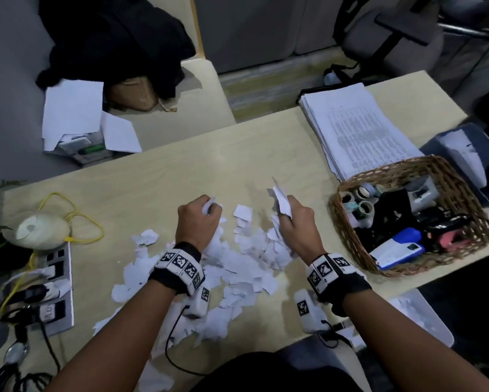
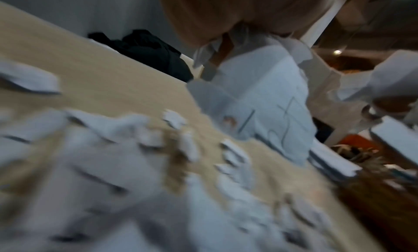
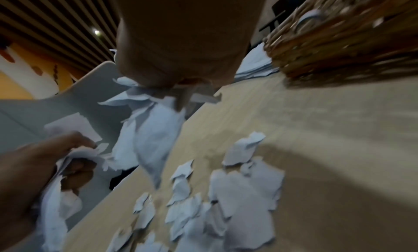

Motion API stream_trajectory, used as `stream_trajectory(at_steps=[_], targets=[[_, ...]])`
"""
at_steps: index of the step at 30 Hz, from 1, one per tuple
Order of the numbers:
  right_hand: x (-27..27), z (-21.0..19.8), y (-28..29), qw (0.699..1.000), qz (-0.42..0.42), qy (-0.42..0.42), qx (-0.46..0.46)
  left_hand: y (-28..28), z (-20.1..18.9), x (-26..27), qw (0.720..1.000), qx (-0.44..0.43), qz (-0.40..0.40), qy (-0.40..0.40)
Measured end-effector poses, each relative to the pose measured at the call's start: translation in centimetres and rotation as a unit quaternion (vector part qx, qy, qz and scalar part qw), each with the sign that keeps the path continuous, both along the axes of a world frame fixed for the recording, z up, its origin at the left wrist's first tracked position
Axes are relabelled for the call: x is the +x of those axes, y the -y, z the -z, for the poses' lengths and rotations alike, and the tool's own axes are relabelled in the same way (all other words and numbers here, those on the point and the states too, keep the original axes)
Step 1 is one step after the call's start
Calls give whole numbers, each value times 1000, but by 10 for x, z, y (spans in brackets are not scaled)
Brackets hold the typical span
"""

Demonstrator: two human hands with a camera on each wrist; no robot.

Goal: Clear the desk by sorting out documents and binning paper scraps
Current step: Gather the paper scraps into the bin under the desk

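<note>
**Both hands full of torn paper above the scrap pile**

Both forearms reach forward over the near edge of the table (image 1: 266,154), each wrist wearing a dark band with marker blocks. The left hand (image 1: 199,219) is fisted knuckles-up, its fingers curled round a wad of scraps. The right hand (image 1: 294,224) is raised a little higher, fingers closed on a bunch of torn pieces that stick up past the thumb.

The paper scraps (image 1: 237,267) lie heaped on the table between and beneath the two wrists, spreading toward the near-left.

The right wrist view shows what the head view hides — a long tail of crumpled paper (image 3: 153,141) hanging from under the right hand, and the left hand's curled fingers (image 3: 79,173) from the palm side with paper pressed in. The left wrist view is badly blurred; one held piece carries pen strokes.

At the right stands a wicker basket (image 1: 463,190) holding tape rolls, a blue-and-white gadget and dark items. A stack of printed documents (image 1: 359,128) lies just beyond it, touching its far rim. A pale bin (image 1: 432,315) at the near-right, below the table edge, holds some scraps.
</note>
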State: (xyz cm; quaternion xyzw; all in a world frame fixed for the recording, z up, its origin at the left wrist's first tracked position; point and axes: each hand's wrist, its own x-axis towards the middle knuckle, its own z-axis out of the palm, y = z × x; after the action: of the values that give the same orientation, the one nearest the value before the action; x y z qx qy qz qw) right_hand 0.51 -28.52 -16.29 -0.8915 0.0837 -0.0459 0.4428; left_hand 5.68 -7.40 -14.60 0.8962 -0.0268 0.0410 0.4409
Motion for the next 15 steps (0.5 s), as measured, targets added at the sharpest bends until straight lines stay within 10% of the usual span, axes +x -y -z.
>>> stream_trajectory(at_steps=[7, 15], targets=[[-69, -25, 99, 982, 175, 69, 13, 141, -18, -21, 989, -111, 72, -70], [-223, -35, 260, 842, 521, 129, 47, 361, -53, -126, 923, -224, 292, -111]])
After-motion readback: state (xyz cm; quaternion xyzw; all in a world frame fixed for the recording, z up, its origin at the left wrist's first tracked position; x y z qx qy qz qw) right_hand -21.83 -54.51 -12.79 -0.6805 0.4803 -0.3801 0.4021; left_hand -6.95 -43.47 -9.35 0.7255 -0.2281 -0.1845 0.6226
